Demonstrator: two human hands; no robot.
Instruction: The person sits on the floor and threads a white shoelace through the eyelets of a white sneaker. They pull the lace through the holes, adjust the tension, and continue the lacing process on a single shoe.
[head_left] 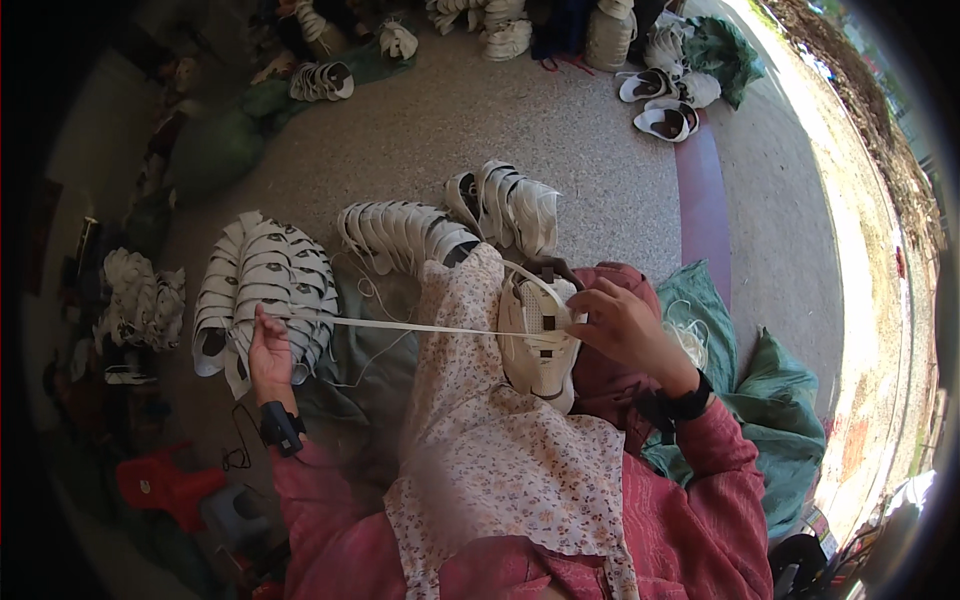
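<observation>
A flat white shoelace (400,325) stretches almost level from my left hand (270,355) to a cream shoe upper (540,375) on my lap. Its end is pinched between the raised fingertips of my left hand, in front of a stack of nested white shoe uppers. My right hand (630,330) is closed at the right side of the shoe upper, fingers pinching the lace near its eyelets. Another length of lace (535,280) curves over the top of the upper. Dark loops show down the upper's middle.
White nested uppers (270,270) stand at the left, with more rows (405,230) ahead of my knees. Green sacks (770,390) lie at the right with loose laces (690,340). A red plastic stool (165,490) is at lower left. Further uppers (670,120) sit at the far side.
</observation>
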